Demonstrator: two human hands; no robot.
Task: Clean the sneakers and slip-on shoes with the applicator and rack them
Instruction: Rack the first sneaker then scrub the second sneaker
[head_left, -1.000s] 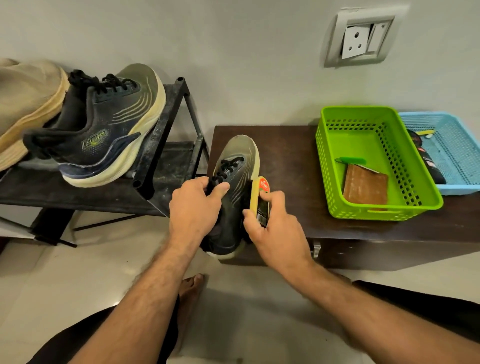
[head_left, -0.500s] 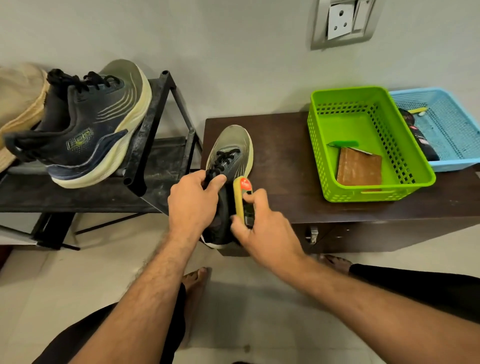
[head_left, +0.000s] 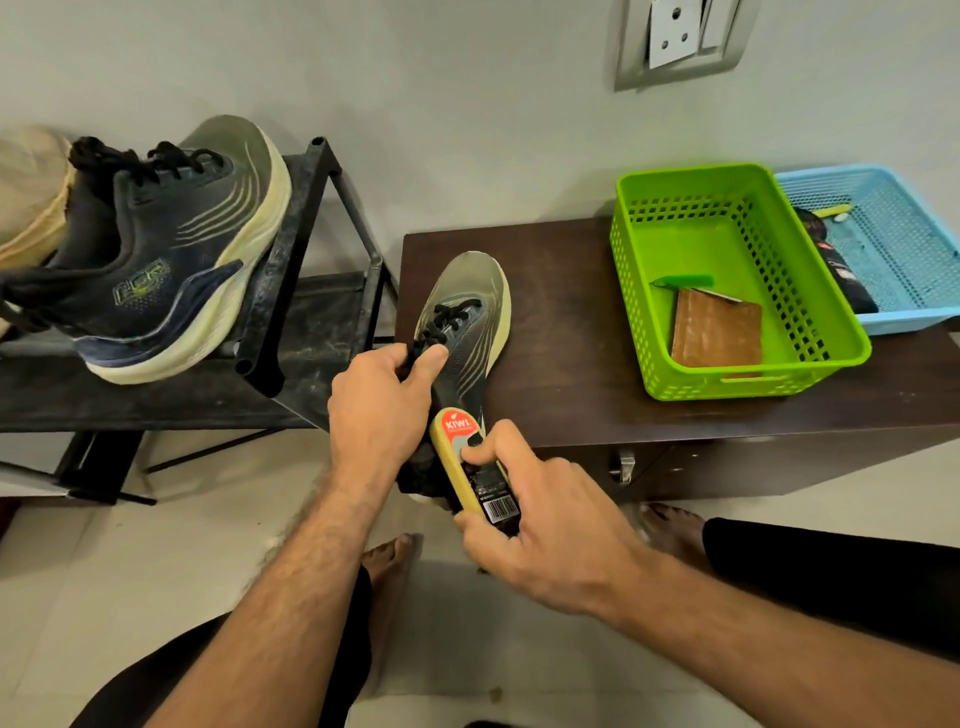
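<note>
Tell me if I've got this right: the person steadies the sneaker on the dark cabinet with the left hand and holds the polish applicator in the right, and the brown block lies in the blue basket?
Not quite. The head view shows the brown block in the green basket, not the blue basket. The rest holds: left hand on the sneaker, right hand holding the applicator.

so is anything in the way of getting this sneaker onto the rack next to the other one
Nothing visible blocks it. The sneaker in the left hand sits just right of the rack, whose shelf is bare right of the racked sneaker.
</note>
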